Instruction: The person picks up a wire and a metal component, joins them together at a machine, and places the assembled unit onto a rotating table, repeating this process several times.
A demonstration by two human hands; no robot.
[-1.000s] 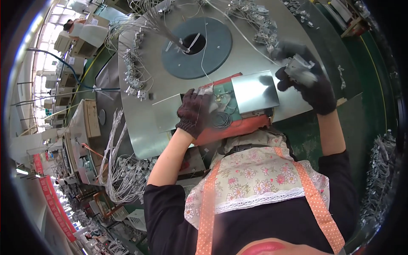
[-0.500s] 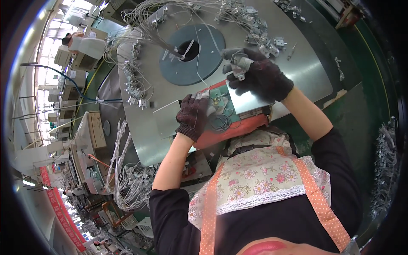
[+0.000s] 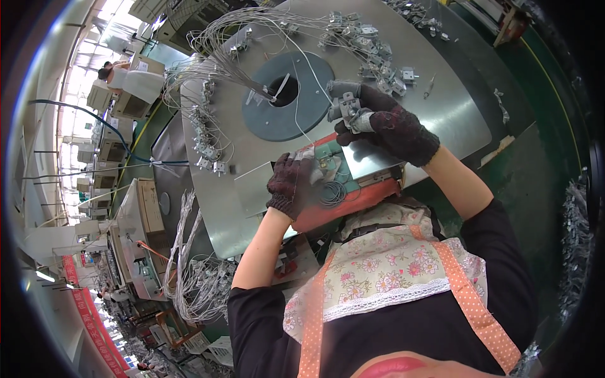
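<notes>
Through the head camera I see the gloved right hand (image 3: 398, 127) closed around a small metal bracket (image 3: 346, 107), near the grey disc (image 3: 321, 70) on the steel worktop (image 3: 457, 94). The left hand (image 3: 290, 181) curls at the near-side green board (image 3: 345, 174); its fingertips look blurred to me, so I cannot tell whether they grip anything. Coiled grey wire (image 3: 333, 194) lies beside that hand, above red padding (image 3: 353, 201).

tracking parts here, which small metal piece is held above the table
The metal piece gripped by the right hand; the clustered pieces beyond lie on the tabletop.
</notes>
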